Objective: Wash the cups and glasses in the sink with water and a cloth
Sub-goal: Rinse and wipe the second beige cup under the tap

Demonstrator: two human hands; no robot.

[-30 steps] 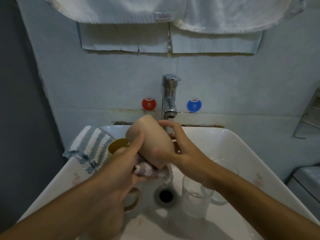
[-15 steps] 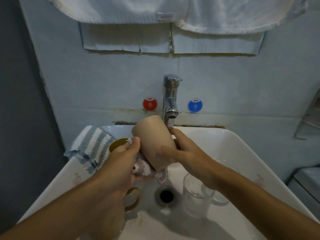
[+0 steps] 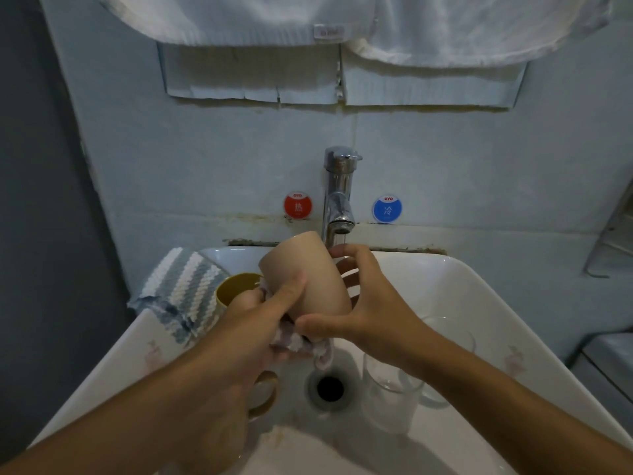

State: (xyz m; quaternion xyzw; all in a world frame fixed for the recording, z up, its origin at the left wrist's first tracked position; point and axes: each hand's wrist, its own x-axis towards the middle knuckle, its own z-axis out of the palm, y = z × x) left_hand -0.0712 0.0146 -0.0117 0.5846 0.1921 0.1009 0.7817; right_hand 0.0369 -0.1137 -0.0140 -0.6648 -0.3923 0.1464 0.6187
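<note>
Beige tumbler (image 3: pixel 310 279) held tilted, base up, just below and left of the faucet (image 3: pixel 339 197), over the sink (image 3: pixel 462 286). Left hand (image 3: pixel 253 323) grip: curled, thumb pressed along the tumbler wall, pinkish cloth (image 3: pixel 294 341) bunched between palm and the cup's lower end. Right hand (image 3: pixel 370 310) grip: spread wide round the far side, thumb at the lower rim, fingers loosely curved on the wall; it steadies the cup.

Handling guess: tumbler looks like smooth plastic or ceramic, light, rigid, no handle, and slick when wet, so hold across the body with opposed thumb and fingers, not by the rim alone. Cloth is soft, wet, limp; wad it.

Below and right of the faucet: two clear glasses (image 3: pixel 390 395) upright in the basin, beside the drain (image 3: pixel 329 389). Probably thin and fragile, slippery; take round the mid-wall. Yellow mug (image 3: pixel 236 286) left of the faucet, partly hidden by the left hand; a handle (image 3: pixel 263 394) shows below the wrist. Striped towel (image 3: pixel 181 289) drapes the sink's left rim.
</note>
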